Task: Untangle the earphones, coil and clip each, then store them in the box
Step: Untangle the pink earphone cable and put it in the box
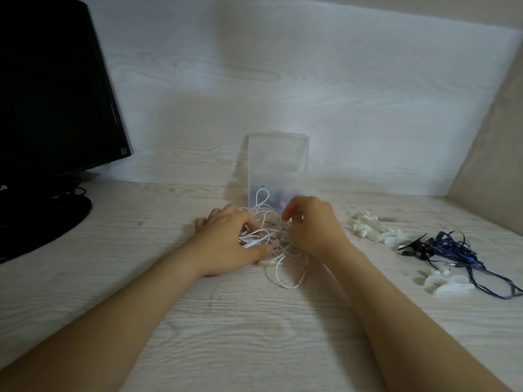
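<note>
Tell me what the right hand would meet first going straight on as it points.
Likely the clear plastic box, just beyond the white earphone tangle the right hand pinches; depth unclear.

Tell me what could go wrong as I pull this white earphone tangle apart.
Pulling hard with the right hand while the left hand grips the white earphone tangle may tighten knots or strain the thin wire. Loops rise just in front of the clear box; a tug might knock it.

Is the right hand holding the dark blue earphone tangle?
No, the dark blue earphone tangle lies on the desk, apart from the right hand.
</note>
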A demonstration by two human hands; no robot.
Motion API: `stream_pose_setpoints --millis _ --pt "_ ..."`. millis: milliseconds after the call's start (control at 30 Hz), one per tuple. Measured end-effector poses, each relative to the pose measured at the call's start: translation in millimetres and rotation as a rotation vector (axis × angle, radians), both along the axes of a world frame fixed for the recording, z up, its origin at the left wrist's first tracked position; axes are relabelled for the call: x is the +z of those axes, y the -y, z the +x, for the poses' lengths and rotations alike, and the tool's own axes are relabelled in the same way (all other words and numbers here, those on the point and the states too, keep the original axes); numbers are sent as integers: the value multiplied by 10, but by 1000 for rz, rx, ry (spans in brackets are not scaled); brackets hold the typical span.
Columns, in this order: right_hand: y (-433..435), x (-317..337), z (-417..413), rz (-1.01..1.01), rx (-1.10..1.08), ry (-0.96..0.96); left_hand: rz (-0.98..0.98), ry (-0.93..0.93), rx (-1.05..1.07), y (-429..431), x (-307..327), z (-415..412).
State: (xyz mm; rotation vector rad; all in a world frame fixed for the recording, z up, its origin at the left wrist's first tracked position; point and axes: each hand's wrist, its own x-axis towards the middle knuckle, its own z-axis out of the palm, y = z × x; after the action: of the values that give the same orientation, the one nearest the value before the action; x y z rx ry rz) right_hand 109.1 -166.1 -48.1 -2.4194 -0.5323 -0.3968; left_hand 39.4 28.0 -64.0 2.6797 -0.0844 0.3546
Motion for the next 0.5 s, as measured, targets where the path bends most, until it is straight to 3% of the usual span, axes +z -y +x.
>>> stream_pose_setpoints --millis 167,300,433,500 --pt "-52 22 -109 -160 114 -82 -33 6 53 31 17 2" --pt "-28 10 -87 -209 141 2 -116 28 63 17 73 -11" --pt "-31 -2 -24 -145 101 47 -115 46 80 -8 79 -19" --pt "-52 26 -22 49 101 -40 -101 81 108 -45 86 -9"
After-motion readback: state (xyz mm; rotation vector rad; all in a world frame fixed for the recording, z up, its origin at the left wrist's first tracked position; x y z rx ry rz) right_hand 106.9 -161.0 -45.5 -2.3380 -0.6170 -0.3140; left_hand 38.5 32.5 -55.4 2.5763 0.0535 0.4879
